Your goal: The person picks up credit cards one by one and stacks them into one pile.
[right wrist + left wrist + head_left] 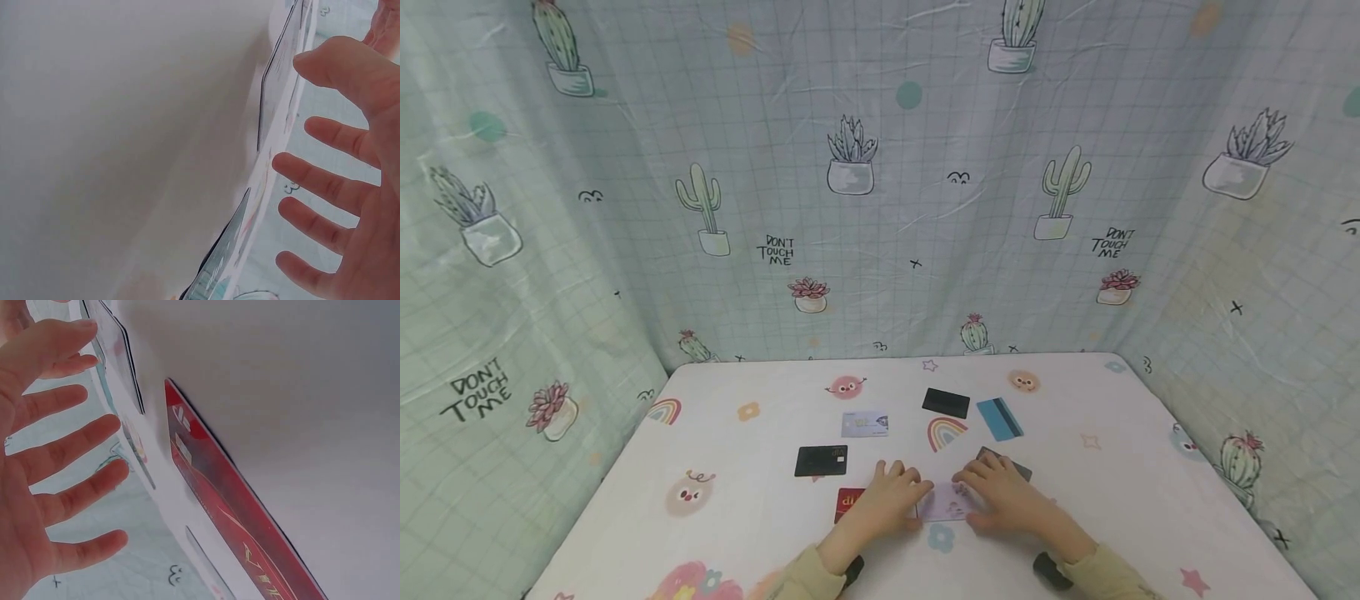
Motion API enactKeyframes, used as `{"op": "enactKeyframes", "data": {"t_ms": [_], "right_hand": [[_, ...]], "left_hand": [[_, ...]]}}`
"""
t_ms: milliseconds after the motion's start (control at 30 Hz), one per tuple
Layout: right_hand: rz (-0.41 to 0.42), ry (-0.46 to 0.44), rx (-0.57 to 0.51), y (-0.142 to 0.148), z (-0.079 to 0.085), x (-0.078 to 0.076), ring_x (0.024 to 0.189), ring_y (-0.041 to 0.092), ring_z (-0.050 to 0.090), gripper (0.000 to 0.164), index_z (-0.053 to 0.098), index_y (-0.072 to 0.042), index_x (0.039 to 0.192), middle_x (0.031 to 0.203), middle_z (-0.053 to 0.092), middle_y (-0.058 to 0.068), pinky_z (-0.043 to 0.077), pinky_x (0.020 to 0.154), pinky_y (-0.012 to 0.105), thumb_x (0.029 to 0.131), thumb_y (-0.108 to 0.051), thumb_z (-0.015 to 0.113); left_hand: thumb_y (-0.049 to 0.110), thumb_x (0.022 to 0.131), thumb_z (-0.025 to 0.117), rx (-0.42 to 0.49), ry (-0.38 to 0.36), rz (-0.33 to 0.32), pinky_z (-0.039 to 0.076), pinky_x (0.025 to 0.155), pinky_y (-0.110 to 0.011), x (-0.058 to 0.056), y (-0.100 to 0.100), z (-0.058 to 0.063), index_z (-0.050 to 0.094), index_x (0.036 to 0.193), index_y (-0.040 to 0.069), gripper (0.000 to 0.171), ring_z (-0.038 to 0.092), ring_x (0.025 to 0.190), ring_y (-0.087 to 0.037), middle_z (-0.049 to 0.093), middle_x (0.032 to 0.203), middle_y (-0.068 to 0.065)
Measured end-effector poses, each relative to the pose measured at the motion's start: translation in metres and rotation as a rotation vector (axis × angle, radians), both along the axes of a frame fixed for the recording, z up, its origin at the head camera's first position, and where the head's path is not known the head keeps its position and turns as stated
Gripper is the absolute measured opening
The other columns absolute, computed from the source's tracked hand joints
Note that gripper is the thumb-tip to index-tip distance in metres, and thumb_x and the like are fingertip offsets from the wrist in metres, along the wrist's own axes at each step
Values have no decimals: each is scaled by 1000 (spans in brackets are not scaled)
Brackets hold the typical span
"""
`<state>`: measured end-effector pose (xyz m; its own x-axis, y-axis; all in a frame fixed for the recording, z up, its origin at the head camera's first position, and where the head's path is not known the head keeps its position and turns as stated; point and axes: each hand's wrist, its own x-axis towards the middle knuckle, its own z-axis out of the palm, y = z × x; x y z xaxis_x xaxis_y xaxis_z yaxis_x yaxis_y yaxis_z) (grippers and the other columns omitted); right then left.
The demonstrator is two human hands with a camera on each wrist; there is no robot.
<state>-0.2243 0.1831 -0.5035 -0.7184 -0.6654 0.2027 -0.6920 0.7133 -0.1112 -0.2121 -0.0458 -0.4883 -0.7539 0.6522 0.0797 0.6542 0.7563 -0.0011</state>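
Observation:
A pale lilac card [946,502] lies on the table between both hands; in the left wrist view its edge looks double, like stacked cards. My left hand [891,498] is at the card's left side, its fingers spread and loosely straight. On the right side, my right hand [1003,493] has its thumb near the card's lower corner and its fingers extended. Neither hand grips anything. A red card [225,494] lies left of the left hand and is partly hidden by it in the head view. Beyond the right fingers, a dark grey card [1018,468] is partly covered.
A black card [822,461] and a silver card [865,424] lie farther back on the left. Behind the hands are another black card [946,403] and a blue striped card [999,418]. Cactus-print curtains [917,225] stand behind and beside the white table [760,475].

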Motion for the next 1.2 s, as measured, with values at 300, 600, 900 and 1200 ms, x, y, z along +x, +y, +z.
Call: {"op": "enactKeyframes", "data": {"t_ms": [300,600,900,1200], "right_hand": [[17,46,-57,-7,1,1,94,13,41,43,55,-20,110,102,54,-8,36,82,44,72,-34,68],[14,24,-68,-15,2,1,92,10,39,41,55,-20,111,102,54,-9,36,80,40,74,-34,66],[29,23,-93,-20,3,1,94,10,40,41,55,-20,111,102,54,-8,36,80,39,74,-33,66],[9,-54,-83,-28,2,2,97,13,42,39,54,-19,112,106,55,-5,38,83,44,77,-30,64]], "left_hand": [[39,73,69,19,57,-15,39,90,-47,5,-8,4,55,114,26,45,46,97,-14,57,106,6],[40,72,69,30,99,-13,39,87,-43,10,-17,5,56,113,26,44,47,97,-14,57,105,7],[38,75,67,57,125,-23,39,86,-43,13,-24,7,57,111,26,40,48,97,-14,58,104,7],[34,75,68,101,124,-12,39,85,-44,19,-32,5,59,108,25,36,48,95,-14,59,101,6]]}}
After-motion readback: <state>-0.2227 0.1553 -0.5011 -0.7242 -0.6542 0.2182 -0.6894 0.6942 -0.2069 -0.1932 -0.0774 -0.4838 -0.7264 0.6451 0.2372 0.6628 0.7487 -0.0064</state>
